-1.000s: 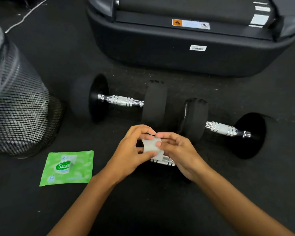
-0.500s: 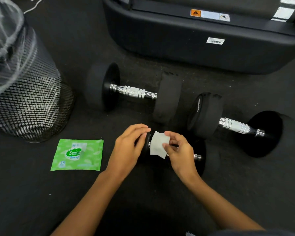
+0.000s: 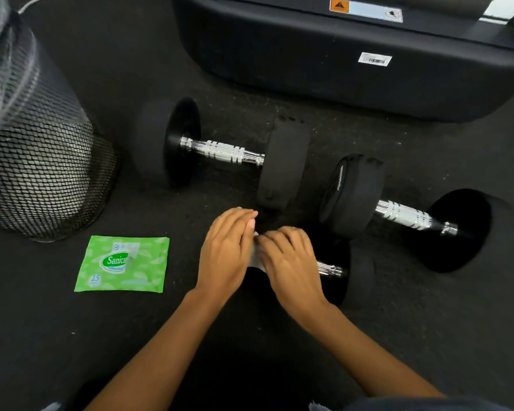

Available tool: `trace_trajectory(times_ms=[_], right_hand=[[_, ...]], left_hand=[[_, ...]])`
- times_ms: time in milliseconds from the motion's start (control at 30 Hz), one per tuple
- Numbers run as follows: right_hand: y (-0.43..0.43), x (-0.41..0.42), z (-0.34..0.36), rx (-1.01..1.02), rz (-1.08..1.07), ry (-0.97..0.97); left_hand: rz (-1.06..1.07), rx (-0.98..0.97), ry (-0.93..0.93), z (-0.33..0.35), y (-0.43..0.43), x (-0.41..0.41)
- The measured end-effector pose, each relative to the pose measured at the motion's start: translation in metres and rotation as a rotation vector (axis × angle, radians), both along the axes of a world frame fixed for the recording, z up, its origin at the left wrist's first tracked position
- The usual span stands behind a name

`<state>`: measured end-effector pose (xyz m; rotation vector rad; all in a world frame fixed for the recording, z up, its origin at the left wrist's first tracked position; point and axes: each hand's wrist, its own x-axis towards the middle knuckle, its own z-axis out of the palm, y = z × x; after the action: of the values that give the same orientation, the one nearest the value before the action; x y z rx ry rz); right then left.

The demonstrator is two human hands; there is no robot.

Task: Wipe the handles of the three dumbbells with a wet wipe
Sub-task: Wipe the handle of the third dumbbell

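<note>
Three black dumbbells with chrome handles lie on the dark floor. One dumbbell (image 3: pixel 223 151) sits at the centre left and a second dumbbell (image 3: pixel 404 215) at the right. The nearest, smaller dumbbell (image 3: pixel 328 269) is mostly covered by my hands. My right hand (image 3: pixel 291 262) curls over its handle with the white wet wipe (image 3: pixel 253 256) under the fingers; only a strip of wipe shows. With fairly straight fingers, my left hand (image 3: pixel 226 250) rests on that dumbbell's left weight, which is hidden beneath it.
A green pack of wipes (image 3: pixel 122 264) lies flat on the floor left of my hands. A black mesh bin (image 3: pixel 33 161) with a plastic liner stands at the far left. A large black machine base (image 3: pixel 339 69) spans the back.
My right hand has brought the wipe down from held up between the fingers and closed it around the near dumbbell's handle. My left hand stays on the left weight.
</note>
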<state>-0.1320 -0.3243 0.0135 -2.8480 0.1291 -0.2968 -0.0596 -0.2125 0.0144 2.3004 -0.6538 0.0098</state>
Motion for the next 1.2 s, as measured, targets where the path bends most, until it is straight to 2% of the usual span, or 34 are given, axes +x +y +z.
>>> trace_trajectory(times_ms=[133, 267, 567, 667, 967, 1100, 1200], right_hand=[[-0.005, 0.004, -0.002, -0.043, 0.036, 0.071], [-0.01, 0.012, 0.002, 0.086, 0.047, 0.138], [-0.004, 0.005, 0.0, 0.164, 0.113, 0.048], [-0.008, 0.01, 0.004, 0.186, 0.101, 0.094], [-0.027, -0.005, 0.01, 0.054, 0.12, 0.125], [-0.017, 0.019, 0.017, 0.286, 0.112, 0.287], [-0.026, 0.014, 0.015, 0.36, 0.109, 0.338]], left_hand=[[0.001, 0.012, -0.074, -0.002, -0.001, 0.001], [0.025, -0.002, -0.116, -0.004, -0.004, 0.003], [0.031, -0.029, -0.148, -0.008, -0.005, 0.004], [0.028, -0.018, -0.146, -0.008, -0.004, 0.004], [0.028, -0.026, -0.149, -0.008, -0.005, 0.004], [0.028, -0.035, -0.171, -0.009, -0.004, 0.005], [0.024, -0.036, -0.178, -0.009, -0.004, 0.005]])
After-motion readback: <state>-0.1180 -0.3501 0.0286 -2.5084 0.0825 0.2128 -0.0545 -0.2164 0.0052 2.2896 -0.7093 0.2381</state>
